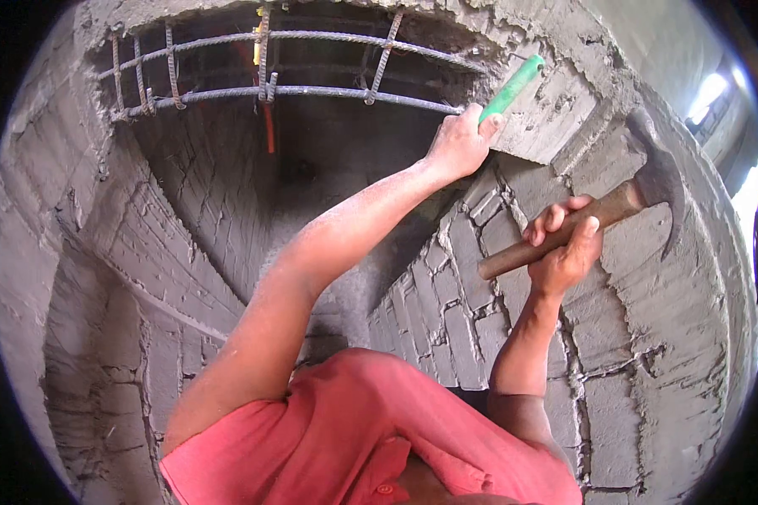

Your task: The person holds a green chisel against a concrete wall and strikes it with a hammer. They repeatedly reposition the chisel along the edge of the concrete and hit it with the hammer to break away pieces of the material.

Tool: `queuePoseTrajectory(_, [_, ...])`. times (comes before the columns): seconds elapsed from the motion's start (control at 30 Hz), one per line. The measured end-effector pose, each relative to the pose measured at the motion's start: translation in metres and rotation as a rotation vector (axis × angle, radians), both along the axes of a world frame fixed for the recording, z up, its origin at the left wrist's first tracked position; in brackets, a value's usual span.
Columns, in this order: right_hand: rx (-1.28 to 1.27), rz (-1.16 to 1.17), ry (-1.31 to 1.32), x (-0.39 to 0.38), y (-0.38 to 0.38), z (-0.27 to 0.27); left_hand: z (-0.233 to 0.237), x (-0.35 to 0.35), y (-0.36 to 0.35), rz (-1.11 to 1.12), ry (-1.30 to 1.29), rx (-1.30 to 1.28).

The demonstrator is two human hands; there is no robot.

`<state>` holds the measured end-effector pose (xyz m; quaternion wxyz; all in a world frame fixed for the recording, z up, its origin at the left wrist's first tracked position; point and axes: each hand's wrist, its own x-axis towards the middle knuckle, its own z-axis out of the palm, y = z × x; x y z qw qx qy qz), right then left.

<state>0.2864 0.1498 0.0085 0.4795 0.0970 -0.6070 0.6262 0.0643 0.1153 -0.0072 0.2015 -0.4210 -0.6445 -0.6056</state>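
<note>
My left hand [466,143] is closed around a green rod-shaped tool handle [514,86] beside the broken edge of the concrete. The handle's upper end points up and right over the grey surface. Whatever lies at its other end is hidden by my fist. In my right hand [564,252] is a claw hammer [655,179], gripped partway along its brown wooden handle. Its dark metal head is raised to the upper right, in front of the wall and apart from the green handle.
Bare reinforcing bars [312,91] cross a dark opening at the upper left. A thin red strip [269,128] hangs below them. Brickwork with rough mortar joints [459,324] lines the right side, and a grey plastered wall [147,244] the left. Bright light enters at far right.
</note>
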Motion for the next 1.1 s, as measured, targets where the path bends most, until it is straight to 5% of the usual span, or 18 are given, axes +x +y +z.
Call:
queuePoseTrajectory(0.2, [0.039, 0.033, 0.08, -0.006, 0.008, 0.012, 0.001, 0.01, 0.0, 0.045, -0.037, -0.008])
queuePoseTrajectory(0.33, [0.0, 0.049, 0.333, -0.019, 0.024, 0.024, 0.005, 0.015, 0.002, 0.053, -0.075, -0.054])
queuePoseTrajectory(0.4, [0.099, 0.056, 0.662, -0.037, 0.03, 0.031, 0.007, 0.018, 0.001, 0.056, -0.099, -0.05])
queuePoseTrajectory(0.43, [-0.057, 0.504, 0.67, -0.054, 0.052, 0.022, 0.009, 0.018, 0.0, 0.053, -0.096, -0.056])
queuePoseTrajectory(0.5, [0.677, -0.827, 0.33, -0.092, 0.071, 0.008, 0.01, 0.021, 0.0, 0.047, -0.117, -0.07])
queuePoseTrajectory(0.53, [0.476, -0.625, -0.213, -0.096, 0.061, 0.011, 0.004, 0.02, 0.004, 0.044, -0.118, -0.075])
queuePoseTrajectory(0.6, [0.216, -0.283, -0.365, -0.093, 0.056, 0.01, -0.007, 0.007, 0.015, 0.079, -0.073, -0.05])
queuePoseTrajectory(0.83, [0.139, 0.227, 0.539, -0.042, 0.024, 0.04, -0.005, 0.009, 0.006, -0.142, -0.21, 0.046])
queuePoseTrajectory(0.93, [0.337, 0.017, 0.57, -0.026, 0.024, 0.043, -0.005, 0.012, 0.004, -0.073, -0.148, 0.091])
queuePoseTrajectory(1.1, [0.293, 0.088, 0.566, -0.021, 0.031, 0.037, -0.011, -0.008, -0.007, 0.022, -0.055, -0.005])
